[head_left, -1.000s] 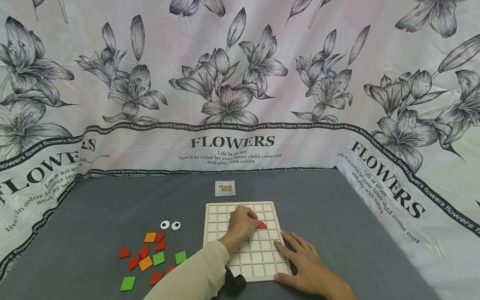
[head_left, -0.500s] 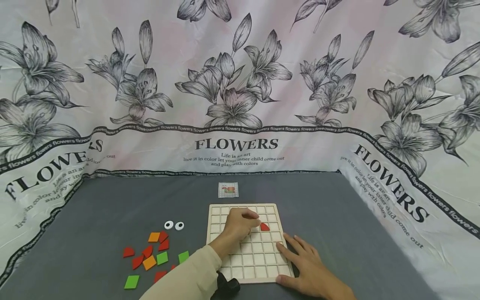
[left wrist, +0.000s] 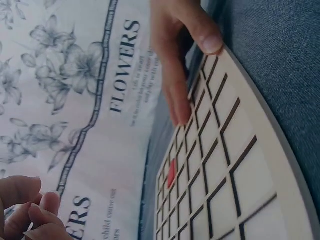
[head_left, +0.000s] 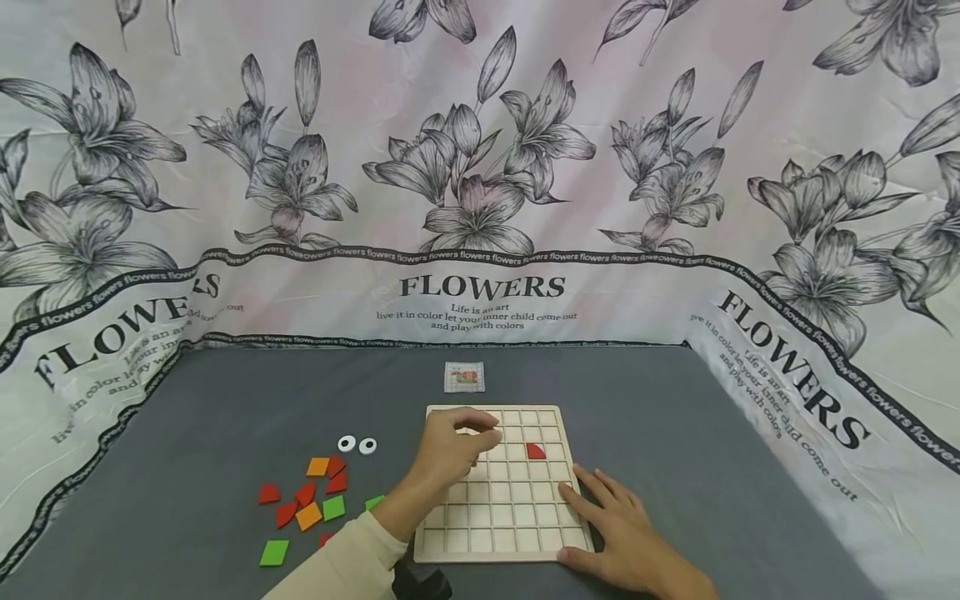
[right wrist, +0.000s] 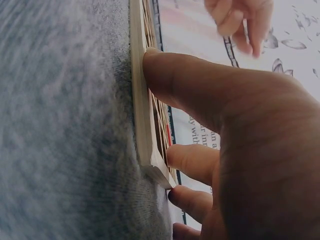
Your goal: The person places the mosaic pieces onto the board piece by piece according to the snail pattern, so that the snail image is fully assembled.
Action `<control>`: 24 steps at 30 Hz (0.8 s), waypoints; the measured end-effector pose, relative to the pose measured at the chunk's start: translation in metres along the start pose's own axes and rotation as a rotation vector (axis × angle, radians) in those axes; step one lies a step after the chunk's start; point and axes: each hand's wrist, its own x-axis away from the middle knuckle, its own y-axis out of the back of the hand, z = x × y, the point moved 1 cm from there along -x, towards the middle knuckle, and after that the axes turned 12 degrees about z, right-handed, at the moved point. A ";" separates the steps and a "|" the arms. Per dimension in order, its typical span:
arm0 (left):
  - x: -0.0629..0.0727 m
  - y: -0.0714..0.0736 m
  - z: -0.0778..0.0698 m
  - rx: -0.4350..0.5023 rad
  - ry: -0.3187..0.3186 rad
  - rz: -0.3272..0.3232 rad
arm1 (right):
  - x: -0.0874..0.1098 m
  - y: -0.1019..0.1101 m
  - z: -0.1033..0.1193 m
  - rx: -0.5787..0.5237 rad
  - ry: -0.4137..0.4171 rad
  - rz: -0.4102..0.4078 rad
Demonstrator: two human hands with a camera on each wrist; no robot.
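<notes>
A wooden grid board [head_left: 504, 540] lies on the grey table, with one red quarter-round tile [head_left: 536, 452] in a cell towards its upper right. My left hand [head_left: 444, 450] hovers over the board's upper left part, fingers loosely bent and nothing between them. In the left wrist view the left fingers [left wrist: 46, 216] show at the lower left, apart from the board. My right hand [head_left: 618, 533] rests at the board's right side. Its thumb touches the lower right corner and a fingertip lies on the right border; the other fingers spread beside it.
Left of the board lie several loose tiles, among them a green tile [head_left: 274, 552], an orange tile [head_left: 318, 467] and a red tile [head_left: 269, 493]. Two eye discs [head_left: 347, 444] sit above them. Behind the board is a small picture card [head_left: 464, 377]. A floral curtain [head_left: 480, 208] encloses the table.
My left hand has drawn back leftwards from the red tile, which now shows fully in its cell. My right hand stays at the board's edge. The head view has shifted slightly.
</notes>
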 end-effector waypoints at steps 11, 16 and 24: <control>0.040 0.039 -0.011 0.003 -0.060 -0.119 | 0.000 0.001 0.003 0.039 0.002 -0.025; 0.059 0.058 -0.012 -0.009 -0.032 -0.198 | -0.001 0.000 0.004 0.040 0.002 -0.024; 0.087 0.077 -0.004 -0.093 0.013 -0.306 | 0.000 0.000 0.004 0.030 0.008 -0.024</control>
